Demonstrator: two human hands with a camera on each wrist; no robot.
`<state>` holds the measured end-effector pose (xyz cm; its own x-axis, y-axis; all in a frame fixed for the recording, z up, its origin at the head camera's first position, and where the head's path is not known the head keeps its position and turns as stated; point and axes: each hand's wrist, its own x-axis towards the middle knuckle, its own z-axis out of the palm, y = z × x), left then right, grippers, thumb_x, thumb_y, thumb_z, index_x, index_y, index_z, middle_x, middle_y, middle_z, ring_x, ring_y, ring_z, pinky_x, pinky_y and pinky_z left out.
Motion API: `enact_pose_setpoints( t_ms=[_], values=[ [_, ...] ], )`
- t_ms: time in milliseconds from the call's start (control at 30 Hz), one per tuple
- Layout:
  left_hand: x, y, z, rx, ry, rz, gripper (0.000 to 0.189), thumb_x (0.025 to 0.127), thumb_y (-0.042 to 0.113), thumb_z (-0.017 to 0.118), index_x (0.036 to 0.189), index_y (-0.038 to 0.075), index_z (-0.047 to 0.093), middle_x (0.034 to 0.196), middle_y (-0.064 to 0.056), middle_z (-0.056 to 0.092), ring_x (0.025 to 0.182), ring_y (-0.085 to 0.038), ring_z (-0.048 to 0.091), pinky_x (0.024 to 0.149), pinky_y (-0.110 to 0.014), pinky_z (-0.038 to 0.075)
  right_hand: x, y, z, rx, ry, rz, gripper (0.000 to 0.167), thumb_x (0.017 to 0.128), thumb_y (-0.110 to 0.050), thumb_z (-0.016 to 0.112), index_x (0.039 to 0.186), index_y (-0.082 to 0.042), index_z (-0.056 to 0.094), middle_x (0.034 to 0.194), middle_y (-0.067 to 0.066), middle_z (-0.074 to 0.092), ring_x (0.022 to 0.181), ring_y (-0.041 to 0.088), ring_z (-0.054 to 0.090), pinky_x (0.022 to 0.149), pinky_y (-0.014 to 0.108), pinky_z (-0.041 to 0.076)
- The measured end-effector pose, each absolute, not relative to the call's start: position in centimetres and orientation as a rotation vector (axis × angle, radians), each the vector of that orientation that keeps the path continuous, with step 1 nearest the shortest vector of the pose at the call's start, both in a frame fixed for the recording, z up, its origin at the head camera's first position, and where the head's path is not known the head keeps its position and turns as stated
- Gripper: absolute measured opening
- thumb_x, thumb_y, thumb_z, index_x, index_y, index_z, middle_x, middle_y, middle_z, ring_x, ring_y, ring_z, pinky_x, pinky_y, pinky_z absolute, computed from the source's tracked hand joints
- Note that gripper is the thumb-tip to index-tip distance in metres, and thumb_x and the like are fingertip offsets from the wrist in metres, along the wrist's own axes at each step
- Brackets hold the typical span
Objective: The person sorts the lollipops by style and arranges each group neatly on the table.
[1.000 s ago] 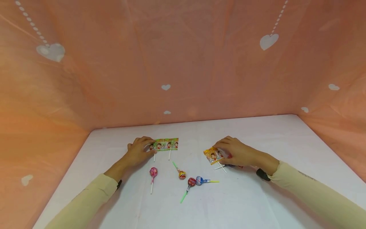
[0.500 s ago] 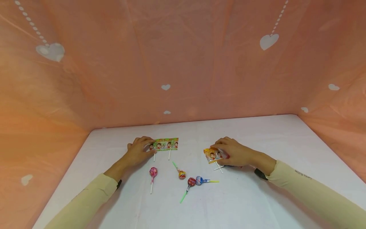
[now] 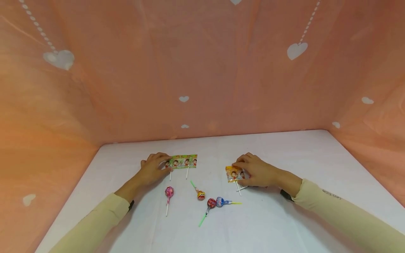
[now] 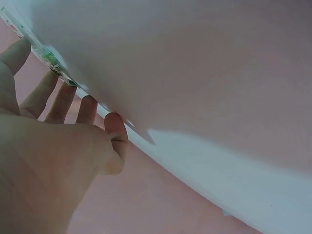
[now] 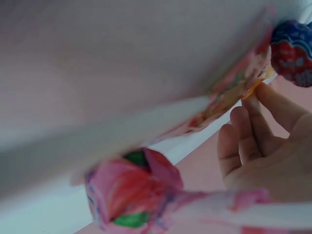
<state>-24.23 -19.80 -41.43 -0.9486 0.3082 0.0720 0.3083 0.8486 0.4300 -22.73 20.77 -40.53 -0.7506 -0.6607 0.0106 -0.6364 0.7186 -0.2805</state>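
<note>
On the left of the head view, my left hand (image 3: 153, 168) touches the end of a green flat-wrapped lollipop pack (image 3: 183, 161), thumb at its near edge. In the left wrist view the fingers (image 4: 61, 100) reach loosely to that pack. My right hand (image 3: 257, 171) pinches an orange flat-wrapped lollipop (image 3: 234, 173) between thumb and fingertips; two white sticks cross below it. Under this hand, the right wrist view shows a pink round lollipop (image 5: 131, 190), a blue-and-red one (image 5: 292, 53) and a printed flat wrapper (image 5: 229, 97), mostly hidden in the head view.
Between the hands and nearer lie round lollipops: pink (image 3: 169, 192), yellow (image 3: 200, 195), red (image 3: 211, 203) and blue (image 3: 220, 201), the last two side by side. The white tabletop (image 3: 177, 235) ends at an orange cloth (image 3: 202, 70) with hearts behind and at both sides.
My right hand has shifted slightly left, and the orange lollipop has turned straighter, its stick now pointing more toward me. The left hand holds its place. The head view has tilted up a little.
</note>
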Motion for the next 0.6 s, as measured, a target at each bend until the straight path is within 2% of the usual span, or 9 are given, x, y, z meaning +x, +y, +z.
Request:
enact_pose_setpoints(
  t_ms=[367, 600],
  values=[
    [-24.15, -19.54, -41.20, -0.498, -3.030, -0.719, 0.049, 0.094, 0.032, 0.067, 0.136, 0.009, 0.059, 0.141, -0.012, 0.054, 0.133, -0.038, 0.042, 0.087, -0.052, 0.029, -22.88, 20.77, -40.29, -1.036, 2.903, -0.345, 0.057, 0.082, -0.045, 0.073, 0.125, -0.009, 0.064, 0.122, 0.004, 0.062, 0.118, 0.024, 0.051, 0.103, 0.047, 0.042],
    [-24.33, -19.52, -41.03, -0.509, -3.022, -0.729, 0.049, 0.093, 0.033, 0.067, 0.136, 0.009, 0.059, 0.141, -0.013, 0.054, 0.133, -0.038, 0.042, 0.087, -0.052, 0.028, -22.87, 20.88, -40.31, -1.017, 2.948, -0.305, 0.059, 0.081, -0.047, 0.074, 0.128, -0.011, 0.064, 0.122, 0.003, 0.063, 0.117, 0.023, 0.053, 0.101, 0.045, 0.043]
  ],
)
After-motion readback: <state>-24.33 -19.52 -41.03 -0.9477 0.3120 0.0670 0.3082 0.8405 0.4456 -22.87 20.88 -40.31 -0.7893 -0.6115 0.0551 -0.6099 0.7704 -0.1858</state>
